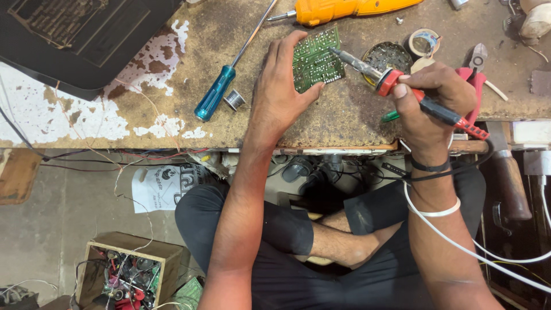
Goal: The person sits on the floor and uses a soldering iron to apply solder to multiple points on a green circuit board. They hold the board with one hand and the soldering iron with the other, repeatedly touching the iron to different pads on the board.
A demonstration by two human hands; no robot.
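My left hand (281, 86) presses down on the left edge of a green circuit board (318, 60) lying solder side up on a worn wooden workbench (172, 120). My right hand (430, 100) grips a red-and-black soldering iron (402, 89); its metal tip touches the board's upper right corner. A small spool of solder wire (234, 100) lies just left of my left hand.
A blue-handled screwdriver (215, 92) lies left of the spool. An orange tool (344, 8), a round tin (388, 56), a tape roll (423, 41) and red pliers (475, 69) sit near the board. A dark panel (80, 40) covers the bench's left. A parts box (132, 270) stands on the floor.
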